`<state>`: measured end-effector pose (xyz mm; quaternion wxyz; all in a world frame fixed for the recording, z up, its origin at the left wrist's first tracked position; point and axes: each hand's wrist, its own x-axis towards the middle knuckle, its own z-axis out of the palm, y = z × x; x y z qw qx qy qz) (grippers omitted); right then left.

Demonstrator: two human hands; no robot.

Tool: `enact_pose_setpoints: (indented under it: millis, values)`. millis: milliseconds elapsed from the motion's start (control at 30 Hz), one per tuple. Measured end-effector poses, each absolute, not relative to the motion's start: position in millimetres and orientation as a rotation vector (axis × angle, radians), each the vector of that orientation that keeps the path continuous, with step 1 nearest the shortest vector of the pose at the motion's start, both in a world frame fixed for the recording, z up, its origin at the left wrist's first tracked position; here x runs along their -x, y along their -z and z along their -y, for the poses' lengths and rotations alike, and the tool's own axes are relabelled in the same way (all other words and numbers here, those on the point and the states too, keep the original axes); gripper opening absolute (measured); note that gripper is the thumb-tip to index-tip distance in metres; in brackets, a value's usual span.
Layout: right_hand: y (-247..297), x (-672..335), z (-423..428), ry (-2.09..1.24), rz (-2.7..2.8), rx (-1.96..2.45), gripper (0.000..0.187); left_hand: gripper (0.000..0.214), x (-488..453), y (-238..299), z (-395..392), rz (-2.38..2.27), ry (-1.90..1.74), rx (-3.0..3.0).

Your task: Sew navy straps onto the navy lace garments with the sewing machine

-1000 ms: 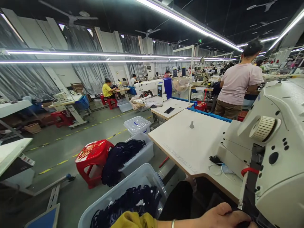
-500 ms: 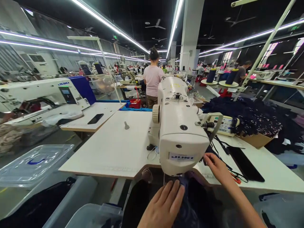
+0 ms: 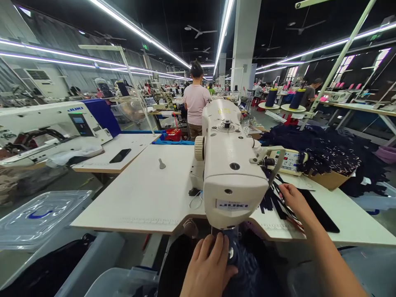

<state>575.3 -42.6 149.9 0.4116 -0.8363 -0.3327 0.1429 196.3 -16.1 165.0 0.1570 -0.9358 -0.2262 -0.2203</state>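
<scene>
Left hand (image 3: 208, 268) lies flat on dark navy fabric (image 3: 244, 268) at the bottom edge, just under the head of the white sewing machine (image 3: 230, 165); fingers (image 3: 216, 247) loosely spread, pressing the cloth down, nothing pinched. Right hand (image 3: 293, 200) reaches up along the right side of the machine, on the table (image 3: 148, 194); fingers curled close together on dark strips of the same fabric (image 3: 274, 202) trailing from behind the needle area; exact grip cannot be told. Fabric runs from under the machine head down toward the person's lap. Black phone (image 3: 318, 206) lies just right of the right hand. Heap of dark garments (image 3: 328, 152) sits further right, by a control panel (image 3: 289, 161). A person in a pink shirt (image 3: 194, 103) stands beyond the table, back turned. Clear plastic bin (image 3: 40, 214) at lower left.
</scene>
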Motion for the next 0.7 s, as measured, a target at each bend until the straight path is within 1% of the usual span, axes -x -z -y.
enact_pose_setpoints:
  millis: [67, 133, 200, 267, 333, 400, 500, 567, 633, 700]
  values:
    - [-147.0, -567.8, 53.6, -0.428, 0.824, 2.026, 0.042, 0.043, -205.4, -162.9, 17.2, 0.675, 0.713, 2.673]
    - [-140.7, -560.3, 63.5, -0.490, 0.794, 1.987, 0.042, 0.051, -212.2, -161.9, 17.9, 0.667, 0.868, 2.638]
    - [-133.0, -556.5, 71.6, -0.533, 0.756, 1.982, 0.037, 0.057, -215.6, -163.5, 17.7, 0.649, 0.977, 2.608]
    - [-125.9, -556.8, 77.7, -0.556, 0.739, 2.002, 0.031, 0.053, -215.8, -167.4, 16.9, 0.617, 0.948, 2.628]
    - [-120.1, -559.5, 82.3, -0.556, 0.747, 2.036, 0.026, 0.047, -214.7, -171.0, 16.3, 0.572, 0.837, 2.675]
    - [-115.7, -562.5, 85.6, -0.532, 0.761, 2.061, 0.023, 0.048, -214.2, -172.6, 16.3, 0.591, 0.858, 2.655]
    - [-110.6, -565.0, 89.8, -0.492, 0.757, 2.072, 0.028, 0.054, -214.3, -173.2, 17.3, 0.639, 0.921, 2.616]
    - [-108.3, -563.4, 93.9, -0.503, 0.752, 2.074, 0.031, 0.058, -213.9, -174.5, 18.2, 0.628, 0.864, 2.647]
    - [-107.7, -556.4, 99.7, -0.577, 0.766, 2.060, 0.031, 0.059, -213.9, -176.2, 19.3, 0.615, 0.813, 2.674]
    - [-109.9, -541.1, 106.1, -0.700, 0.804, 2.001, 0.031, 0.053, -215.0, -177.0, 20.8, 0.628, 0.836, 2.666]
